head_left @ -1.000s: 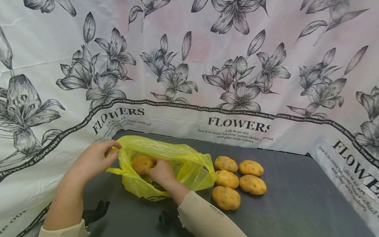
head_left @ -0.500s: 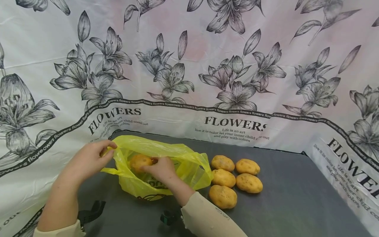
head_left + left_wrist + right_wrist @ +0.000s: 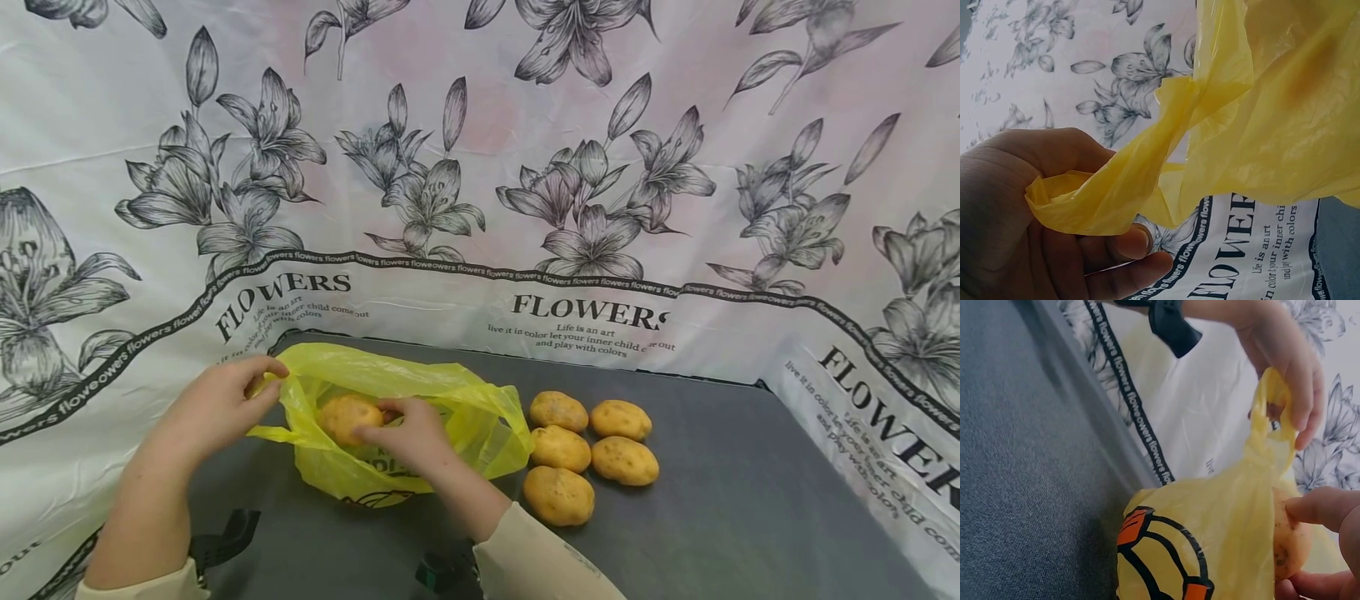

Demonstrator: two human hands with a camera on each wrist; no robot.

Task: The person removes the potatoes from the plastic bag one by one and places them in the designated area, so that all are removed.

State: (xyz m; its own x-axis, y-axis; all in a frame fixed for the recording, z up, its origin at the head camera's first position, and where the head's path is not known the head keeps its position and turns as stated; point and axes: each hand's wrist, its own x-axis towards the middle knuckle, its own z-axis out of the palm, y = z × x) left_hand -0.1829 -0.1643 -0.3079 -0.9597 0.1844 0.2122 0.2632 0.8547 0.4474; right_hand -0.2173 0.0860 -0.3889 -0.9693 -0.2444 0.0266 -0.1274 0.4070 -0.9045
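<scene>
A yellow plastic bag (image 3: pixel 375 367) stands with its mouth spread on the dark table. My left hand (image 3: pixel 228 408) grips one of its handles at the left; in the left wrist view, the twisted handle (image 3: pixel 1129 181) runs between thumb and fingers. At the bag's mouth, my right hand (image 3: pixel 414 435) pinches a potato (image 3: pixel 345 419) between thumb and fingers. Seen from the right wrist, that potato (image 3: pixel 1290 540) is partly hidden behind the bag's wall. Several more potatoes (image 3: pixel 561 448) lie grouped just right of the bag.
The grey tabletop (image 3: pixel 720 500) reaches to the right and front. A white cloth with printed flowers (image 3: pixel 585 217) hangs along the back and both sides. Black straps (image 3: pixel 225 537) sit at both wrists.
The whole head view has slid slightly left. The potato in my right hand has shifted a little right within the bag's mouth, and more print inside the bag shows. My left hand keeps its hold.
</scene>
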